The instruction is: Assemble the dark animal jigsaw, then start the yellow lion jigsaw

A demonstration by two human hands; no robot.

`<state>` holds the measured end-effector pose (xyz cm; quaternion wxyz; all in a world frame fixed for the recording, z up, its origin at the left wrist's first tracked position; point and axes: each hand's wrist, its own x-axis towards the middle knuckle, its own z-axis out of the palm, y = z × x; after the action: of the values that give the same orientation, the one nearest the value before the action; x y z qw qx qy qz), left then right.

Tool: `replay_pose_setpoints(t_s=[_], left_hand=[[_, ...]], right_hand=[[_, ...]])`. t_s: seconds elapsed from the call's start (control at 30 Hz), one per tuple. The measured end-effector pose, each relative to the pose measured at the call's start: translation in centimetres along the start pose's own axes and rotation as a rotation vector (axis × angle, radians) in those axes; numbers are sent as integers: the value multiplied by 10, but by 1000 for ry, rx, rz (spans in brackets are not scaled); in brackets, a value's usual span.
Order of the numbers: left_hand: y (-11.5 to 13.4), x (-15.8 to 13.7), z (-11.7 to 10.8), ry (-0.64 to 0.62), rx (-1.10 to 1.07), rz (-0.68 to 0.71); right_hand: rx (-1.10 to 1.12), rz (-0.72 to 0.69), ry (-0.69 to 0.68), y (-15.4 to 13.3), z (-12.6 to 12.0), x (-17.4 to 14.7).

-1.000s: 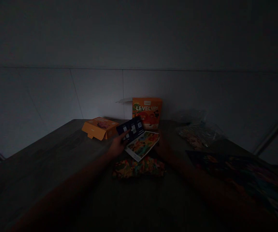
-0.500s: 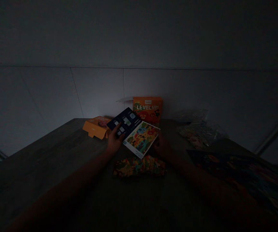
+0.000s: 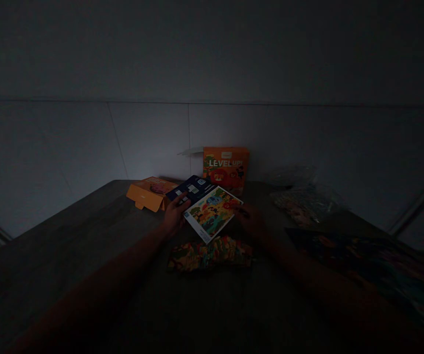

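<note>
In dim light, an unfolded leaflet [image 3: 212, 215] tilts between my two hands, with a dark blue upper panel and a colourful animal picture below. My left hand [image 3: 175, 216] grips its left edge, fingers over the blue panel. At the right edge my right hand [image 3: 250, 219] has its fingertips on the picture panel and looks closed on the paper. Just below the leaflet lies a row of jigsaw puzzle pieces [image 3: 212, 254] on the grey table [image 3: 97, 231].
Behind the leaflet an orange "LEVEL UP!" box [image 3: 226, 164] stands against the wall. Left of it lies an orange carton [image 3: 149, 194] with an open flap. Clear plastic bags [image 3: 307, 199] sit at the back right, above a dark printed sheet [image 3: 359, 260].
The leaflet's blue panel has tipped down and back, and the picture panel faces me more. My right hand's fingers have moved onto the picture. The boxes and bags have stayed put.
</note>
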<state>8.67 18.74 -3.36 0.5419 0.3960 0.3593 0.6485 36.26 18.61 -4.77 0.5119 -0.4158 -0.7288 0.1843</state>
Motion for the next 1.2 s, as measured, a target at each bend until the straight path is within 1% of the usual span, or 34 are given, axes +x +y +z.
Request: replay_pose_setpoints(t_s=[0.1, 0.2, 0.3, 0.4, 0.47, 0.57, 0.7, 0.83, 0.97, 1.07, 1.13, 1.2], left_hand=[[0, -5, 4, -65, -16, -32], [-2, -7, 4, -99, -10, -16], [-5, -6, 3, -101, 10, 50], [-5, -4, 2, -77, 43, 159], [-1, -4, 4, -62, 69, 222], [10, -4, 13, -56, 113, 278], [21, -4, 21, -81, 220, 312], [16, -2, 12, -90, 404, 320], [5, 4, -4, -48, 563, 331], [0, 8, -10, -46, 604, 341], [-3, 8, -11, -81, 606, 325], [-6, 7, -10, -120, 606, 296]], right_hand=[[24, 52, 36, 5, 0, 2], [55, 89, 62, 11, -1, 3], [109, 89, 78, 12, 1, 2], [185, 66, 80, 9, 3, 2], [223, 67, 106, 6, 3, 2], [149, 89, 147, 6, 2, 2], [16, 108, 91, 13, 0, 1], [-33, 113, 1, 16, 2, -1], [-48, 76, -76, 18, 4, -1], [-76, 85, -38, 22, 6, 1], [-81, 111, 0, 26, 7, 1], [-73, 136, 2, 30, 8, 2]])
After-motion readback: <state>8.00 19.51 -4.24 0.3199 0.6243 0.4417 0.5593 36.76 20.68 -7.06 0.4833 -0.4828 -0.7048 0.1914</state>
